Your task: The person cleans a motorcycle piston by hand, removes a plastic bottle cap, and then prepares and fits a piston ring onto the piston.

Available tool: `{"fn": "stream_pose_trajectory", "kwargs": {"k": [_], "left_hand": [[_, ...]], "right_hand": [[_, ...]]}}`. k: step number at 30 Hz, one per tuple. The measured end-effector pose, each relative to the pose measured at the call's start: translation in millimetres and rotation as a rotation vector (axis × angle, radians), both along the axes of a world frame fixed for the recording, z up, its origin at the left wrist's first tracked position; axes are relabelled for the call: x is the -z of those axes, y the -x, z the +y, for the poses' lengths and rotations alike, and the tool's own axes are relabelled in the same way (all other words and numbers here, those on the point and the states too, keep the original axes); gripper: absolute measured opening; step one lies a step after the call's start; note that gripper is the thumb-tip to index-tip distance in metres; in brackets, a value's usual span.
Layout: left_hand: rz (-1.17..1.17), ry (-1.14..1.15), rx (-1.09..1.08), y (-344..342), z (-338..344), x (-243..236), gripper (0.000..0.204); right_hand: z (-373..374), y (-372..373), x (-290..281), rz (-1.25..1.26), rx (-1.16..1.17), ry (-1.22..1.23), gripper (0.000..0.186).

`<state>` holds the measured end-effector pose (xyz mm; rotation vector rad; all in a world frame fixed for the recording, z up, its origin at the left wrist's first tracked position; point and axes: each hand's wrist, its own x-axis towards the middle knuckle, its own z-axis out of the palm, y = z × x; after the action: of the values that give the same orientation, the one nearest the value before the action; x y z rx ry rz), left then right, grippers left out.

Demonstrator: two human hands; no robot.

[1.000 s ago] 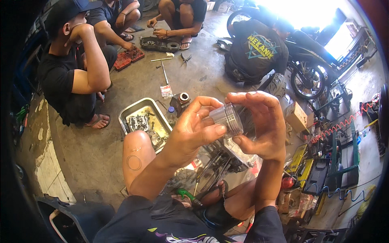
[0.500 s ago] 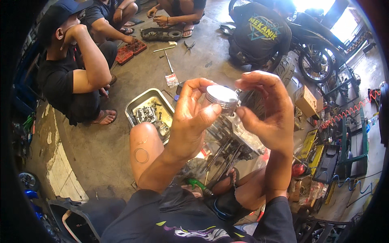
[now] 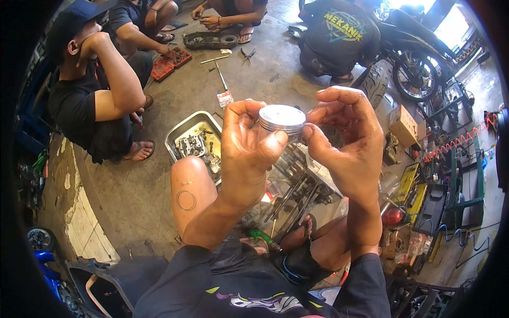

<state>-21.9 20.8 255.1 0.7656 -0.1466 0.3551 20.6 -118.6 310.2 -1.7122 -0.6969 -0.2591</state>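
A metal piston (image 3: 282,116) is pinched firmly by the left hand (image 3: 243,146). The right hand (image 3: 351,148) is half-curled beside it; whether it is gripped there cannot be told.

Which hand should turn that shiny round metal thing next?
Probably the right hand: it curls close to the piston's right side, while the left hand grips the opposite side, steadying it.

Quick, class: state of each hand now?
Left hand: closed on the piston.
Right hand: partly curled at the piston's edge; whether it grips cannot be told.
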Motion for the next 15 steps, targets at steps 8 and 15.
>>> {"fn": "stream_pose_trajectory", "kwargs": {"k": [8, 15], "left_hand": [[0.064, -0.029, -0.024, -1.6, 0.4, 4.8, 0.05], [0.069, 0.03, 0.036, 0.0, 0.3, 2.8, 0.049]], "right_hand": [[0.3, -0.6, 0.6, 0.008, -0.013, -0.027, 0.039], [-5.1, -5.9, -1.1, 0.137, -0.139, -0.088, 0.038]]}}
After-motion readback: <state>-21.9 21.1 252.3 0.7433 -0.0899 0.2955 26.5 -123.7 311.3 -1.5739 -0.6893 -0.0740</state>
